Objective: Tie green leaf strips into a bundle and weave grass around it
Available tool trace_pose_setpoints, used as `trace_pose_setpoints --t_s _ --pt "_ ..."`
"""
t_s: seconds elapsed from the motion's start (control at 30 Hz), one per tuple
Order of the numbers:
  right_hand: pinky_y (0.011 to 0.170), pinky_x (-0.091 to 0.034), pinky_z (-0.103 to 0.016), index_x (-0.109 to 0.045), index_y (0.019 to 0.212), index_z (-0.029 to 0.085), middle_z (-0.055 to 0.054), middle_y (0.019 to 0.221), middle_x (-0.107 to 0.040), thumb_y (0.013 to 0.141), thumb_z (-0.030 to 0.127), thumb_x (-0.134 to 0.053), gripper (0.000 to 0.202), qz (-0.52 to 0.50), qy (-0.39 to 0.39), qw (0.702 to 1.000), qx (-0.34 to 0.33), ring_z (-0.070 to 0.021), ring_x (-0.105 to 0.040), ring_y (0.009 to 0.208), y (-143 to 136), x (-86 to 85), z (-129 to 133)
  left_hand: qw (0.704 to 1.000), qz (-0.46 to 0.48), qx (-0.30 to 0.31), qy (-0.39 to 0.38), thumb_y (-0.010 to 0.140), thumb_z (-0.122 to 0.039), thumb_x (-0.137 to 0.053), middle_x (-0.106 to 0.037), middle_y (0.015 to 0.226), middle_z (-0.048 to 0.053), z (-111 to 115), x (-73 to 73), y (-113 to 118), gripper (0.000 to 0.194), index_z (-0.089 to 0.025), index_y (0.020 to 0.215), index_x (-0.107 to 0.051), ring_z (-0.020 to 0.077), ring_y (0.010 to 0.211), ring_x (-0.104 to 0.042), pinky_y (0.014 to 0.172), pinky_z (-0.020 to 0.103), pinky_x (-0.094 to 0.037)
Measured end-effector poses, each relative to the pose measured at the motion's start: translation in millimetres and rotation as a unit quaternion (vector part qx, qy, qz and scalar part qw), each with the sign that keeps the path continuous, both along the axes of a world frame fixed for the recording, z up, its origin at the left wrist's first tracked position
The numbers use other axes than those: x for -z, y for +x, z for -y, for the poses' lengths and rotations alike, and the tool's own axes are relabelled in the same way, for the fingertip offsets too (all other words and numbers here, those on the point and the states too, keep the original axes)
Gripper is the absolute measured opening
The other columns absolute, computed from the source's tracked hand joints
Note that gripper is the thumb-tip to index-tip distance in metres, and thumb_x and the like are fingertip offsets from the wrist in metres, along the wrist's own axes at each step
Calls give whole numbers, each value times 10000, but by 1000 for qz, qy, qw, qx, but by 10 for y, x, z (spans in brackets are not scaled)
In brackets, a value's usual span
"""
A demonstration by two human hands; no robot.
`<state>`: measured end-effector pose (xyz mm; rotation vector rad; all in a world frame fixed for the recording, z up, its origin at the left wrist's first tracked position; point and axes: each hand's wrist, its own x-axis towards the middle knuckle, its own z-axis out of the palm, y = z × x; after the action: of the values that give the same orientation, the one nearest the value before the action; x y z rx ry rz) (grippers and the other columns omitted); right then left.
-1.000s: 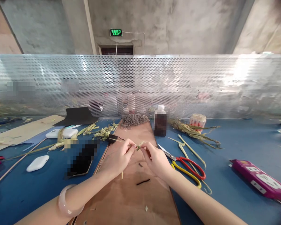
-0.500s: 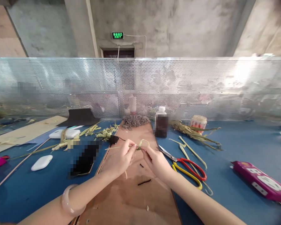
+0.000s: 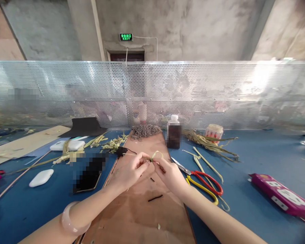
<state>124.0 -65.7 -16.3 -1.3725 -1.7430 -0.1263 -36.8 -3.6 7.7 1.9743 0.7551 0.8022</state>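
Above the brown wooden board [image 3: 139, 220], my left hand [image 3: 132, 171] and my right hand [image 3: 169, 171] meet fingertip to fingertip. Both are closed in a pinch on a thin pale-green plant strip [image 3: 158, 153], which curls up in a small loop between them. A darker green bit shows where the fingers meet; its detail is too small to make out. Left of my left hand lies a small ball of black yarn [image 3: 121, 151] with a thread running toward the fingers. Scissors [image 3: 190, 173] with one red and one yellow handle rest right of my right hand.
A heap of grey cord [image 3: 146, 131] lies at the board's far end, beside a dark bottle [image 3: 174, 135]. Dried strips [image 3: 205, 140] and a jar [image 3: 215, 132] stand right. A phone [image 3: 91, 174], white case [image 3: 41, 178] and purple packet [image 3: 279, 196] flank the board. Perforated metal screen [image 3: 152, 91] behind.
My left hand has turned slightly and its fingers have drawn in over the strip's end. My right hand keeps its pinch. The whole view has shifted a little.
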Motion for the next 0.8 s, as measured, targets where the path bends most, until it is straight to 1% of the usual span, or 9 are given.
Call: trace_pose_setpoints --t_s 0.13,0.2,0.27,0.33,0.43,0.5,0.63,0.7,0.8 --pt "455 -316 -188 -621 914 167 17 529 -521 866 219 -433 202 -8 -17 1000 -19 -108 -462 422 -14 -14 14 1000 -4 19 9 824 -385 -507 -581 710 -9 31 -33 12 207 -210 934 -521 118 579 -522 500 216 -375" --pt "481 -347 -187 -599 908 173 4 595 -570 872 233 -439 175 -34 -27 998 -46 -108 -492 460 -16 -46 28 1000 -10 21 11 819 -392 -515 -597 732 -2 31 -36 10 213 -211 930 -512 134 622 -560 515 223 -395" --pt "512 -380 -193 -574 922 173 -6 639 -592 893 264 -422 180 -75 -39 995 -53 -116 -525 506 0 -89 41 999 -21 17 20 815 -397 -518 -610 734 2 22 -33 2 219 -211 929 -512 147 648 -583 530 232 -411" --pt "542 -409 -205 -559 986 171 -9 657 -598 919 284 -384 218 -105 -57 991 -53 -126 -550 542 35 -130 45 999 -30 11 40 809 -391 -528 -628 754 12 16 -25 -7 215 -211 926 -525 158 678 -599 566 247 -431" --pt "590 -441 -211 -538 1131 196 -21 777 -641 939 267 -355 274 -109 -88 985 -100 -119 -585 596 93 -156 29 997 -44 5 68 796 -363 -548 -650 795 24 23 -15 -22 198 -217 931 -557 166 704 -607 625 265 -447" --pt "597 -447 -210 -564 1120 210 -28 845 -658 936 249 -371 270 -95 -99 982 -128 -108 -589 600 115 -148 9 995 -52 3 79 792 -344 -553 -655 803 27 40 -18 -31 198 -222 946 -575 169 715 -608 642 267 -447" --pt "586 -443 -212 -624 960 183 -20 758 -657 925 208 -400 228 -56 -76 990 -107 -102 -562 540 126 -110 -14 996 -49 11 78 775 -350 -568 -660 808 31 74 -54 -38 218 -220 948 -598 173 726 -601 642 260 -438" --pt "620 -452 -215 -625 950 180 -31 780 -670 921 187 -413 215 -34 -43 994 -90 -114 -594 595 132 -92 -13 997 -45 19 56 792 -371 -541 -661 797 29 77 -71 -30 211 -219 923 -605 168 699 -592 626 258 -431" --pt "694 -465 -222 -621 967 177 -60 856 -680 926 184 -417 208 16 -4 997 -80 -145 -637 755 142 -77 -2 999 -43 20 22 824 -398 -483 -652 743 14 59 -72 -10 216 -222 851 -605 151 617 -561 586 252 -414"
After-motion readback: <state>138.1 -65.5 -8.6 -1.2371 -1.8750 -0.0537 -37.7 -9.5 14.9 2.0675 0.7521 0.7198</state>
